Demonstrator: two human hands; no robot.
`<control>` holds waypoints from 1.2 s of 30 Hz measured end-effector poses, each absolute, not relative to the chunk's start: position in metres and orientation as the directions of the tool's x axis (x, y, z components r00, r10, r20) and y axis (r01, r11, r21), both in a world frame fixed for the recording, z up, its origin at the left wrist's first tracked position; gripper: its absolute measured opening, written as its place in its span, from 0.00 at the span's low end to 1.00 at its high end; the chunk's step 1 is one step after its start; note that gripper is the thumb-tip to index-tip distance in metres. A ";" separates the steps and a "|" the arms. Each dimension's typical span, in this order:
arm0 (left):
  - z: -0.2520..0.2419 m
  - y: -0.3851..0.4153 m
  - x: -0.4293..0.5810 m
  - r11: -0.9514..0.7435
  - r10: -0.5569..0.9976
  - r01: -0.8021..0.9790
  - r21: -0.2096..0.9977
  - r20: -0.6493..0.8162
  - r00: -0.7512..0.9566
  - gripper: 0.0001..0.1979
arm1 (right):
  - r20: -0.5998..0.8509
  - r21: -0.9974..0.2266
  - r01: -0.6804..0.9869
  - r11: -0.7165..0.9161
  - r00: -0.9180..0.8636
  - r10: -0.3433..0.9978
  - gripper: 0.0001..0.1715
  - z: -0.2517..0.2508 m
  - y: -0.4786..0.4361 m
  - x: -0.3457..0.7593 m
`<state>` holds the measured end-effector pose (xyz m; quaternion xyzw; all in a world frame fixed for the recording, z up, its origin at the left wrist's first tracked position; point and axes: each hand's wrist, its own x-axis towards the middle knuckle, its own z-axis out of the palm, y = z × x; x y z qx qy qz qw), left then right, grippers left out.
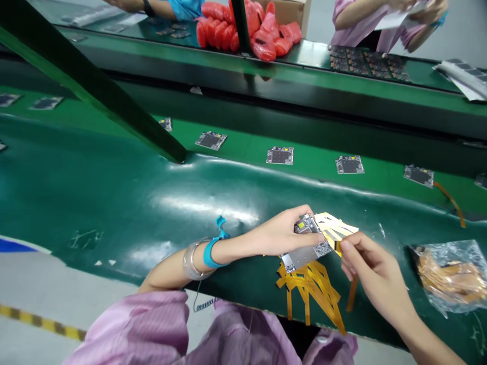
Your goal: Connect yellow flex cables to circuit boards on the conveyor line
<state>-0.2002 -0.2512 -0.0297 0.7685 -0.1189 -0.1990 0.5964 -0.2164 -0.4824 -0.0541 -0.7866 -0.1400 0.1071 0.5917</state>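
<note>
My left hand (283,232) grips a grey circuit board (304,256) with a small yellow square on it, tilted above the green bench mat. Close beside it on the right, my right hand (367,263) pinches an orange flex strip (352,293), which hangs down below the fingers. White and yellow strips (335,228) fan out between the board's right edge and my right fingertips; how they are attached cannot be made out. Under the board lies a loose pile of orange flex strips (317,291) near the bench's front edge.
Several circuit boards (280,155) lie spaced along the green belt behind the mat. A plastic bag of orange strips (452,276) sits at the right. A green post (125,109) slants down at the left. Across the line are red wrapped bundles (262,35) and other people's arms.
</note>
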 end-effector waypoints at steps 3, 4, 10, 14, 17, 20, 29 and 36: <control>-0.026 -0.250 -0.204 -0.288 -0.480 -0.003 0.958 -0.142 0.866 0.12 | -0.050 -0.927 0.094 -0.362 0.928 0.368 0.22 -0.053 -0.479 -0.216; -0.024 -0.250 -0.205 -0.291 -0.494 -0.014 0.957 -0.138 0.859 0.12 | -0.047 -0.923 0.101 -0.372 0.929 0.368 0.22 -0.053 -0.477 -0.215; -0.019 -0.252 -0.211 -0.347 -0.515 -0.019 0.938 -0.173 0.840 0.08 | -0.110 -0.912 0.064 -0.406 0.914 0.391 0.18 -0.054 -0.475 -0.216; -0.020 -0.253 -0.211 -0.342 -0.512 -0.023 0.939 -0.166 0.842 0.08 | -0.061 -0.898 0.139 -0.418 0.901 0.430 0.17 -0.051 -0.477 -0.217; -0.021 -0.253 -0.212 -0.354 -0.519 -0.033 0.935 -0.167 0.838 0.07 | -0.038 -0.877 0.205 -0.435 0.873 0.486 0.18 -0.047 -0.479 -0.215; -0.022 -0.252 -0.213 -0.386 -0.534 -0.042 0.922 -0.186 0.824 0.08 | -0.090 -0.858 0.215 -0.467 0.832 0.548 0.17 -0.046 -0.482 -0.213; -0.028 -0.254 -0.213 -0.439 -0.493 -0.029 0.898 -0.214 0.844 0.10 | -0.114 -0.873 0.187 -0.451 0.820 0.561 0.18 -0.052 -0.479 -0.211; -0.043 -0.257 -0.209 -0.466 -0.444 -0.046 0.884 -0.189 0.876 0.14 | -0.202 -0.910 0.057 -0.410 0.802 0.562 0.24 -0.052 -0.481 -0.210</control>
